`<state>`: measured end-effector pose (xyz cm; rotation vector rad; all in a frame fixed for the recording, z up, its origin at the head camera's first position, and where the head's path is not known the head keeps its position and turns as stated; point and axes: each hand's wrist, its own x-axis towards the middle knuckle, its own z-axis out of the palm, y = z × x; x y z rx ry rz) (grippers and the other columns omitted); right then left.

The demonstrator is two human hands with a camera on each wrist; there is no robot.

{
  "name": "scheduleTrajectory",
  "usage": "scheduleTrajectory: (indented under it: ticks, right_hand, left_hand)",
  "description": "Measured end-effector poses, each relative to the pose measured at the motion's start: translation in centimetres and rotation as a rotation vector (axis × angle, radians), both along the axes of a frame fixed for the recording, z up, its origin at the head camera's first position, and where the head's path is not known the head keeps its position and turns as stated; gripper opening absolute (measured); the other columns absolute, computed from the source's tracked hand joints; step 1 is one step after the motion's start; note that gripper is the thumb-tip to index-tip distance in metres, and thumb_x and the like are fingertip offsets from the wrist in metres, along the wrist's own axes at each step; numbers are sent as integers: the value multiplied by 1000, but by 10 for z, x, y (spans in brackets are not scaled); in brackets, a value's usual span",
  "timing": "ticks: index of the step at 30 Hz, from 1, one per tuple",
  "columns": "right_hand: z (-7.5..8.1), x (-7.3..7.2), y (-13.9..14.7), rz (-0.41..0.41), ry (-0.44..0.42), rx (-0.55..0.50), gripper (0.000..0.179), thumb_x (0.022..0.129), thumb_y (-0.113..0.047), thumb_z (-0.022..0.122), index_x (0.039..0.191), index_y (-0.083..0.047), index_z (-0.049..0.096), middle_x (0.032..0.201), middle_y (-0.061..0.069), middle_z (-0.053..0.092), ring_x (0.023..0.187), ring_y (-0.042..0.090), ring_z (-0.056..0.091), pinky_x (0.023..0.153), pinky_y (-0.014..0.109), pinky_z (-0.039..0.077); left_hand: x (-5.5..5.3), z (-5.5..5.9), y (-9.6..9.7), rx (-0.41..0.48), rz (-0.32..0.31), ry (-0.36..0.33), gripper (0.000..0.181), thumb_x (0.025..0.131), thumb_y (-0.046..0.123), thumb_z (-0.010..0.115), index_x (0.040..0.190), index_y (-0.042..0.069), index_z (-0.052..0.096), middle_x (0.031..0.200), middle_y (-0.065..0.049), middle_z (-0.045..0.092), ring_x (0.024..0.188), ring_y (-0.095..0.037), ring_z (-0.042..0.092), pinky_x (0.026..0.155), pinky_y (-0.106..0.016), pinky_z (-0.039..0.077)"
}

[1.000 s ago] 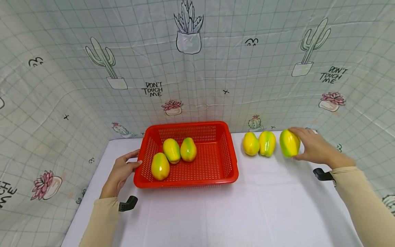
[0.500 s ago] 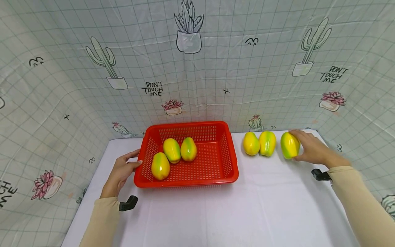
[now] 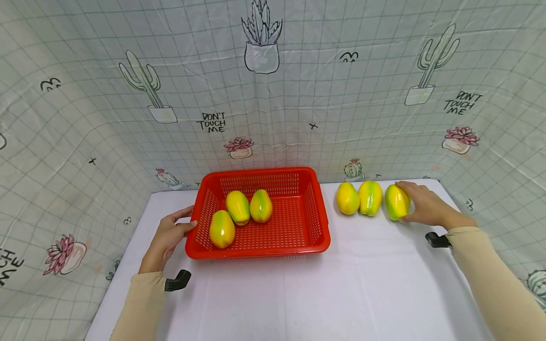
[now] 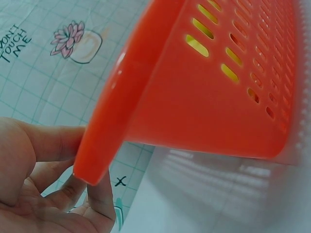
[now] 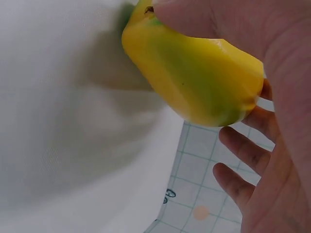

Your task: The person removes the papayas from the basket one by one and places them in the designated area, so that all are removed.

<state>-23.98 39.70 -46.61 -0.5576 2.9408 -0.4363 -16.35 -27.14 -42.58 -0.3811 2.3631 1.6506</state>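
In the head view, my right hand [image 3: 428, 206] grips a yellow-green papaya [image 3: 396, 202] at the right, thumb at its near end and fingers at its far end. The right wrist view shows this papaya [image 5: 194, 82] close over the white surface, with some fingers spread below it. Just left of it, two more papayas, one [image 3: 370, 198] beside the other [image 3: 347, 198], lie side by side. My left hand [image 3: 168, 237] pinches the left rim of a red plastic basket [image 3: 260, 255], its thumb and fingers on either side of the rim in the left wrist view.
Inside the basket lie three papayas, one near the front left [image 3: 222, 229] and two behind it. A white cloth [image 3: 307, 298] covers the table. Printed grid curtains [image 3: 281, 104] rise at the back and both sides.
My right hand has moved slightly left and toward me with the papaya, nearer the two lying papayas. The left hand and the basket have stayed put.
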Motion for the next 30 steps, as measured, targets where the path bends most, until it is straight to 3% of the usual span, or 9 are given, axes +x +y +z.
scheduleTrajectory:
  ticks: [12, 21, 30]
  right_hand:
    - [-1, -9, -1, -17, -39, -13, 104, 77, -18, 92, 155, 13, 31, 155, 41, 33, 133, 62, 37, 111, 77, 32]
    - [-2, -13, 1, -9, -72, 2, 104, 79, -19, 91, 157, 13, 30, 156, 42, 30, 135, 65, 35, 111, 79, 30]
    - [1, -12, 1, -6, -108, -9, 107, 78, -19, 91, 158, 13, 28, 156, 43, 28, 136, 66, 33, 111, 80, 28]
  left_hand:
    - [-1, 2, 0, -26, 3, -18, 60, 108, 12, 58, 164, 6, 37, 160, -24, 37, 94, -16, 62, 85, -20, 54]
    - [-1, 2, 2, -32, 14, -34, 60, 108, 13, 57, 164, 9, 38, 161, -23, 38, 99, -20, 64, 105, -37, 51]
    - [0, 1, 0, -19, 9, -21, 60, 108, 12, 59, 164, 6, 38, 159, -25, 39, 92, -15, 63, 86, -20, 54]
